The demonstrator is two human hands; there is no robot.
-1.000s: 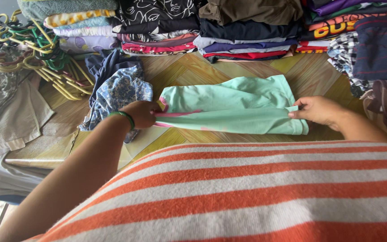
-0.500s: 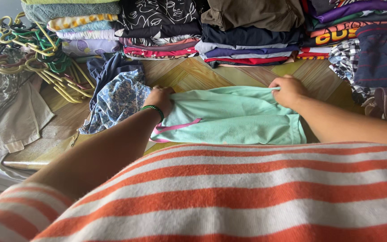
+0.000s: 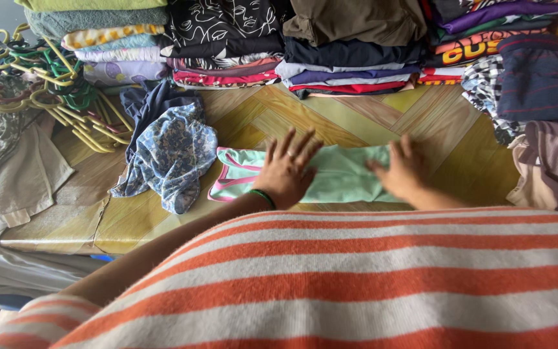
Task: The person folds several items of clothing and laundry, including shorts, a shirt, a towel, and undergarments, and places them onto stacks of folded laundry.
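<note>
A mint-green garment with pink trim lies folded into a narrow strip on the wooden table. My left hand, with a green bracelet at the wrist, rests flat on its left half with the fingers spread. My right hand lies flat on its right end, palm down. Neither hand grips the cloth. My orange and white striped shirt hides the table's near edge.
A crumpled blue floral cloth lies left of the garment. Stacks of folded clothes line the back, and more pile up at the right. Yellow and green hangers sit at the far left, above grey cloth.
The garment was folded over once more into a narrower strip. Both hands let go of its edges and now lie flat on top of it.
</note>
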